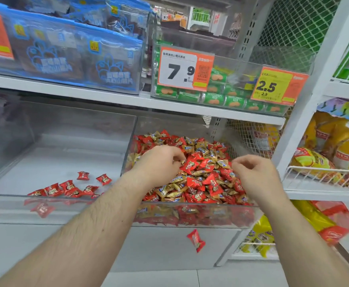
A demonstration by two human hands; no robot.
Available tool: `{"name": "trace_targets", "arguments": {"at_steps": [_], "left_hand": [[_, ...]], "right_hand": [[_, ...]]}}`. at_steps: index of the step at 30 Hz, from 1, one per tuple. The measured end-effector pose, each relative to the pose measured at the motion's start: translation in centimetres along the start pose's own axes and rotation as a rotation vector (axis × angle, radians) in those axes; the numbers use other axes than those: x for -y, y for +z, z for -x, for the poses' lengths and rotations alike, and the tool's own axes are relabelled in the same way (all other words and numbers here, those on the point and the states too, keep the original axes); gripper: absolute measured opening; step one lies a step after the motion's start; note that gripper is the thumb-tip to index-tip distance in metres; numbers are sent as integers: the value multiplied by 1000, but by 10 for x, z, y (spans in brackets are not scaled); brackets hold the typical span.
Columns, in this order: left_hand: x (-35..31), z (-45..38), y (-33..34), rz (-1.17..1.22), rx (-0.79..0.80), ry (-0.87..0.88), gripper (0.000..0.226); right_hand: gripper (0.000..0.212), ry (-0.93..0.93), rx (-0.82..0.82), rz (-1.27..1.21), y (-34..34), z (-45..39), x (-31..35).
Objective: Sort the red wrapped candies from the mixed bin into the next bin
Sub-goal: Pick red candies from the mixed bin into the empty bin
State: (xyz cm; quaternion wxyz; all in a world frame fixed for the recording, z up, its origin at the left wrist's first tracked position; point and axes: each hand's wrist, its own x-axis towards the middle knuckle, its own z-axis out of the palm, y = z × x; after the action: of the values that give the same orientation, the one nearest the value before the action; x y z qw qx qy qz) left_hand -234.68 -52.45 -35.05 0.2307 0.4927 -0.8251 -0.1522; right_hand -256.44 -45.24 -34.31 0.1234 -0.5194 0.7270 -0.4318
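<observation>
- Head view: the mixed bin (pixel 200 216), a clear box on the lower shelf, is heaped with red and gold wrapped candies; its clear front wall shows more of them pressed against it.
- The left hand (pixel 159 164) is over the left half of that heap, knuckles up, fingers curled down into the candies. Its fingertips touch a red candy (pixel 189 165) near the heap's middle — whether they truly pinch it I cannot tell, since the fingertips are hidden behind the hand.
- The right hand (pixel 254 175) is over the right half of the mixed bin, fingers curled loosely with thumb and forefinger drawn close together; nothing shows between them.
- The next bin (pixel 70 150), also clear, stands touching the mixed bin's left wall. On its floor lie a handful of sorted reds (pixel 65 188), scattered near the front wall, left of the left forearm.
- One stray candy (pixel 196 240), red, shows below the mixed bin's front wall, in front of the white base — in the air or on the floor, I cannot tell.
- Above the mixed bin, a shelf (pixel 115 99) carries a clear bin of green packets (pixel 213 99) with an orange tag marked 7.9 (pixel 185 68) and another marked 2.5 (pixel 277 85).
- Above the next bin sit blue bags (pixel 76 56).
- Right of the mixed bin, wire baskets (pixel 322 177) hold yellow and orange packs.
</observation>
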Motion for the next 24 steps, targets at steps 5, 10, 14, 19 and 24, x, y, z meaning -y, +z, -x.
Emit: {"name": "trace_targets", "arguments": {"at_steps": [5, 10, 14, 19, 24], "left_hand": [[-12, -17, 18, 24, 46, 45, 33], [-13, -24, 26, -36, 10, 16, 28], [-7, -20, 19, 40, -88, 4, 30], [-15, -7, 3, 92, 8, 90, 32], [-26, 2, 17, -117, 189, 69, 35]], "right_hand": [[16, 32, 136, 116, 7, 1, 2], [29, -33, 287, 310, 25, 6, 12], [9, -78, 292, 272, 21, 2, 7], [22, 31, 146, -95, 6, 0, 2], [31, -22, 43, -34, 4, 2, -4]]}}
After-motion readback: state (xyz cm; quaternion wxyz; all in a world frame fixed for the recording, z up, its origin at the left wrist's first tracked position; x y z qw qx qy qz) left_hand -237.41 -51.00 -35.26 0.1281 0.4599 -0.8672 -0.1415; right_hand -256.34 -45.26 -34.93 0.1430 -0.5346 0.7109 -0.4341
